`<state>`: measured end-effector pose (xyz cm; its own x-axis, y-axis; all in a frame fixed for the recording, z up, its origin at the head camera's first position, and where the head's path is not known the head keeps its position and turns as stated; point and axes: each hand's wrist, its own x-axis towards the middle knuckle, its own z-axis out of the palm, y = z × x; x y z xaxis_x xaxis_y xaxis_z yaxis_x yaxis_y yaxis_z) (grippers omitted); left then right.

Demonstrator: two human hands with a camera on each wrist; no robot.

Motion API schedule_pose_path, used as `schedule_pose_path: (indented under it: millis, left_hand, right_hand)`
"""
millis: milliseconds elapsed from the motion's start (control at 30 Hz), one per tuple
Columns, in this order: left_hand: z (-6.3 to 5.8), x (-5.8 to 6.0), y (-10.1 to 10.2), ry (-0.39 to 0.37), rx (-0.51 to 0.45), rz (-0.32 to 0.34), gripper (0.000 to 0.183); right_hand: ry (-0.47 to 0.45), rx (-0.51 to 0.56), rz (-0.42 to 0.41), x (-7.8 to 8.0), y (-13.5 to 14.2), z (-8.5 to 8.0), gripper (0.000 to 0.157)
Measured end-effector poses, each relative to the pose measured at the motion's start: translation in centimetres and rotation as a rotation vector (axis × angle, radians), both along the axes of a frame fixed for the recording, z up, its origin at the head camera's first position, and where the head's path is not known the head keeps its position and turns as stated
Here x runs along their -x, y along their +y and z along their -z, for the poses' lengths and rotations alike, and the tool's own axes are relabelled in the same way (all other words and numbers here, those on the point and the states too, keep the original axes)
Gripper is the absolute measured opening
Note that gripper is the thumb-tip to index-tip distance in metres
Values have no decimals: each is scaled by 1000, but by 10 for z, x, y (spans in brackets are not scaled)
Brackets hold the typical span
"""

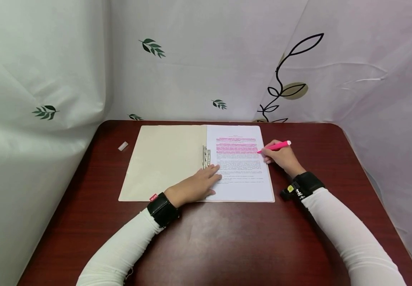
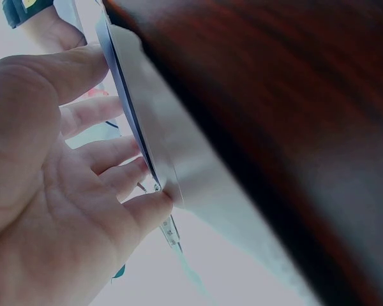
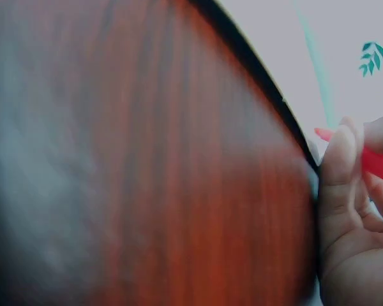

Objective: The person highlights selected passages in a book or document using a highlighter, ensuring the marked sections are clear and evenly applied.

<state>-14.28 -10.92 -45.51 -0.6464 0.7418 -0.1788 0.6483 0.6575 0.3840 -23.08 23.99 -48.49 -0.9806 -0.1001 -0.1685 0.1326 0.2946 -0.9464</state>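
Observation:
An open cream folder [image 1: 163,163] lies on the table, with printed sheets [image 1: 241,190] on its right side and a metal clip [image 1: 206,155] at the spine. Pink highlighting covers the upper lines of the top page. My right hand [image 1: 281,157] pinches a pink highlighter [image 1: 279,145], its tip at the right end of the lowest pink line. The same pink highlighter [image 3: 378,164] shows between thumb and fingers in the right wrist view. My left hand [image 1: 195,186] rests across the spine below the clip, fingers extended onto the page's left edge; its fingers [image 2: 108,150] look straight in the left wrist view.
A small white block [image 1: 123,146], perhaps an eraser, lies left of the folder on the dark reddish wooden table [image 1: 220,246]. Behind the table hangs a pale curtain [image 1: 191,59] with leaf prints. Both wrists wear black bands.

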Motion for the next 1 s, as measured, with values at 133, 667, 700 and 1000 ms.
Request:
schedule_pose_path:
  millis: [133, 667, 700, 1000]
  left_hand:
    - [-1, 0, 0, -2, 2, 2, 55]
    - [-3, 1, 1, 9, -1, -1, 54]
    - [-3, 1, 0, 9, 2, 0, 54]
    - [-1, 0, 0, -6, 6, -6, 54]
  right_hand:
    - [-35, 178, 40, -1, 4, 1, 27]
    - [46, 184, -15, 9, -46, -38, 26]
    - [50, 181, -21, 9, -52, -38, 25]
    - [33, 66, -111, 12, -98, -23, 22]
